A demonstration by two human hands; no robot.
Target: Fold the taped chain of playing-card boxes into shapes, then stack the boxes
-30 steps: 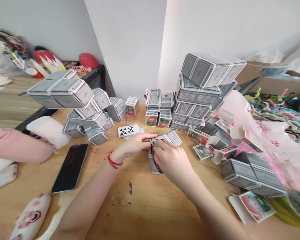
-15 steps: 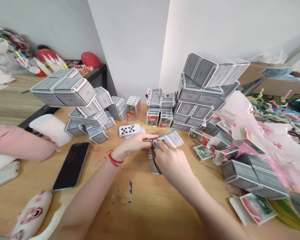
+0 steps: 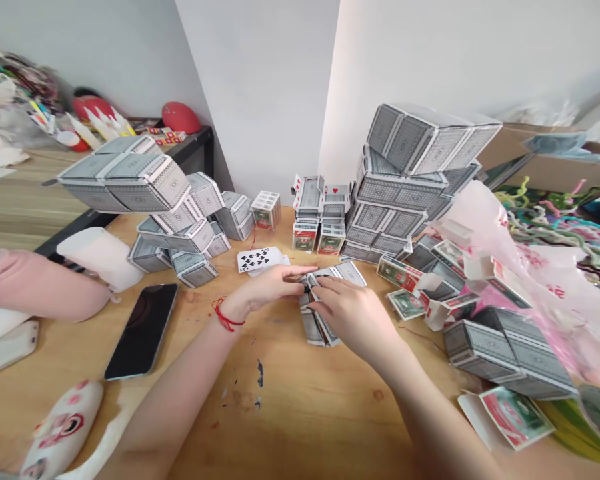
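Note:
A small hollow block of folded playing cards with grey patterned backs stands on the table between my hands. My left hand, with a red string bracelet at the wrist, holds its far left side, one finger stretched along the top edge. My right hand is on its top and right side, fingers reaching over the upper edge and thumb against the near part. A panel of grey-backed cards sticks out beyond my right fingers. Behind my left hand lies a loose pile of cards with a ten of spades face up.
Stacked card blocks rise at left and right. Card boxes stand at the back; opened boxes and a double block lie right. A black phone and pink pouch are left.
My right fingers have uncurled from the block's opening and now lie flatter across its top. The block's near side shows more patterned card. My left hand has barely moved.

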